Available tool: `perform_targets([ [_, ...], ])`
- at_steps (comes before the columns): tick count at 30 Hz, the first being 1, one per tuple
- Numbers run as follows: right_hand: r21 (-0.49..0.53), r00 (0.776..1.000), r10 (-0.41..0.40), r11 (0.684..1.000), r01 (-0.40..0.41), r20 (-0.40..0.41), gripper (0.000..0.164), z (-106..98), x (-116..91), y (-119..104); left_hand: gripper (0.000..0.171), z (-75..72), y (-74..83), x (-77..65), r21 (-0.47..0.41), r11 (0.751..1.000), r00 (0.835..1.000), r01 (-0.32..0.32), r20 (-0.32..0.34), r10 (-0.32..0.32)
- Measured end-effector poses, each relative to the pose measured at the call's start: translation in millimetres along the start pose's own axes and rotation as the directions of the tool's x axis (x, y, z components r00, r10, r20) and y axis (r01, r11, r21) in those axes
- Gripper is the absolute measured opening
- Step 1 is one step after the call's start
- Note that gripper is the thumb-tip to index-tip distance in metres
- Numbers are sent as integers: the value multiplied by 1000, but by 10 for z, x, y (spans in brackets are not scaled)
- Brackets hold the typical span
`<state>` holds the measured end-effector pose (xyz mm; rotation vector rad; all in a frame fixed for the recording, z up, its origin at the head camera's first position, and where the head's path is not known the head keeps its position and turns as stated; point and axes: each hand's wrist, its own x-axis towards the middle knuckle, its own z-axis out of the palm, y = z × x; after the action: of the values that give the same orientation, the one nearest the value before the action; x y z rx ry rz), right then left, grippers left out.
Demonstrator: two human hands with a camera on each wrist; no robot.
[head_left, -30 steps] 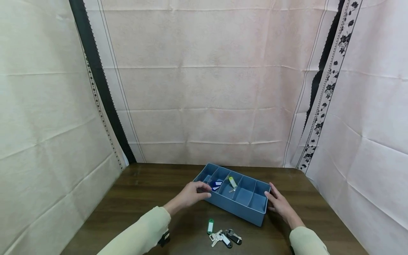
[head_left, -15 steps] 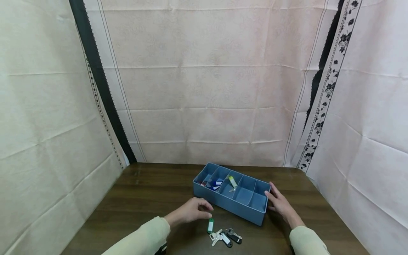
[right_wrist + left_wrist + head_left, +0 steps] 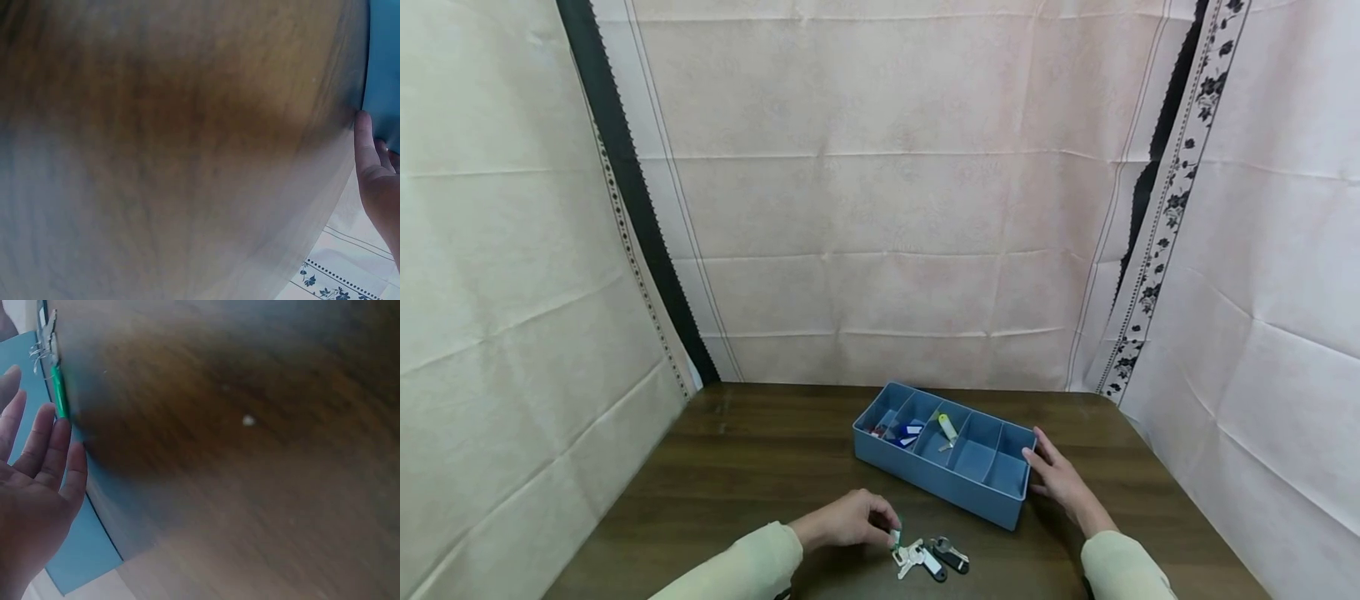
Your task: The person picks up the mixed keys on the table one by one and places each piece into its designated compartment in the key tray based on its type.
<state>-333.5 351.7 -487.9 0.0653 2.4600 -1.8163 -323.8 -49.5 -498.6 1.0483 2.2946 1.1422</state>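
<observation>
My left hand (image 3: 853, 521) is low over the wooden table, with thumb and index fingertips at a green key tag (image 3: 897, 537). In the left wrist view that green key tag (image 3: 59, 394) lies beyond the fingertips, its near end partly hidden, and the left hand (image 3: 44, 481) has loosely bent, spread fingers. Silver keys (image 3: 910, 558) and black key tags (image 3: 951, 556) lie just right of it. My right hand (image 3: 1063, 483) rests against the right end of the blue divided box (image 3: 936, 483), fingers along its outer wall. The right wrist view shows this right hand (image 3: 378, 175) touching the box's side.
Inside the box are red tags (image 3: 877, 432) at the left, blue tags (image 3: 907, 435) beside them and a yellow-green key tag (image 3: 948, 428) in the middle compartment. Pale cloth (image 3: 887, 208) hangs behind the brown table (image 3: 760, 442) and along both sides.
My left hand has left the box's front left edge and come down toward me to the green key tag. Red tags it covered now show. The right hand stays in place.
</observation>
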Motion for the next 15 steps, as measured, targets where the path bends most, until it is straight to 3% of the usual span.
perform_targets([
  [15,-2,1000,0,1000,0,3,71,5,-6,-22,14,66,-11,50,128,992,1000,2,18,-4],
])
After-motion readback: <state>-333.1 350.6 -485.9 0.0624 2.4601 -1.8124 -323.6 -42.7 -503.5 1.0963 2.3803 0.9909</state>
